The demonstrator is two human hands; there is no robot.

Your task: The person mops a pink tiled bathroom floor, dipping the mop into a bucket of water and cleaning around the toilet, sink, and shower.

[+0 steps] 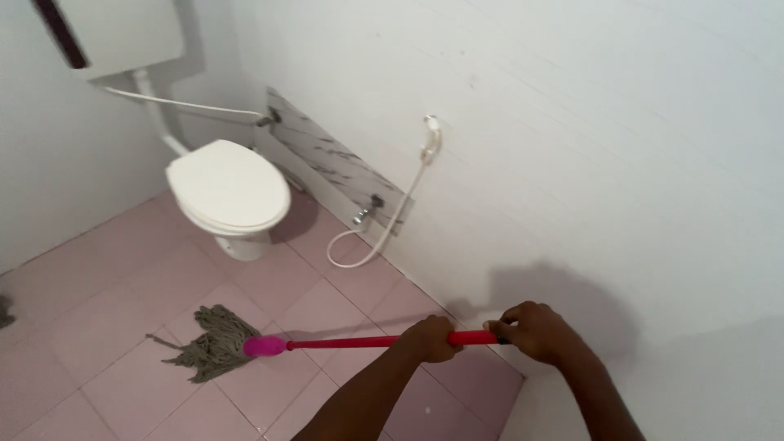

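I hold a mop with a red handle in both hands. My left hand grips the shaft lower down. My right hand is closed around the handle's top end, close to the white wall. The pink socket joins the handle to the grey string mop head, which lies spread on the pink floor tiles in front of the toilet.
A white toilet with its lid shut stands at the back, its cistern on the wall above. A white spray hose hangs from the right wall by a marble-patterned panel. A dark object lies at the left edge.
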